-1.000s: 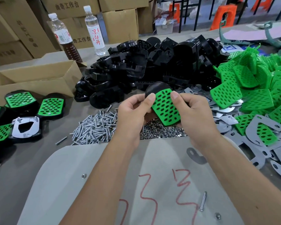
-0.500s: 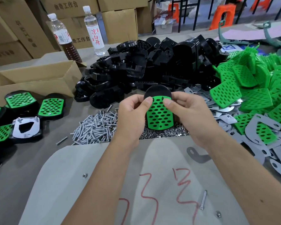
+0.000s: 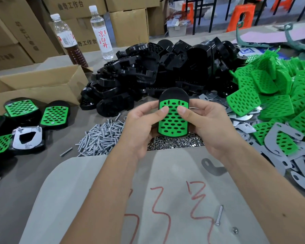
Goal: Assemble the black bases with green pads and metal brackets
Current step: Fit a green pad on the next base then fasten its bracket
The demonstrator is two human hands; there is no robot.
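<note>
I hold one black base (image 3: 173, 93) upright in front of me, with a perforated green pad (image 3: 173, 124) lying flat in its face. My left hand (image 3: 141, 127) grips its left side and my right hand (image 3: 206, 125) grips its right side. Both thumbs press on the upper part of the pad. Behind it lies a big heap of black bases (image 3: 157, 71). A heap of green pads (image 3: 280, 92) fills the right, with grey metal brackets (image 3: 275, 138) scattered under and before it.
Screws (image 3: 100, 136) and nuts (image 3: 174, 142) lie piled under my hands. Finished bases (image 3: 55, 115) sit at the left by an open carton (image 3: 37, 85). Two bottles (image 3: 100, 32) stand behind. A grey board (image 3: 95, 199) with a loose screw (image 3: 218, 214) lies nearest me.
The pad, earlier tilted on the base, now sits straight and flat in it. Both hands turned the base upright and my thumbs moved onto the pad.
</note>
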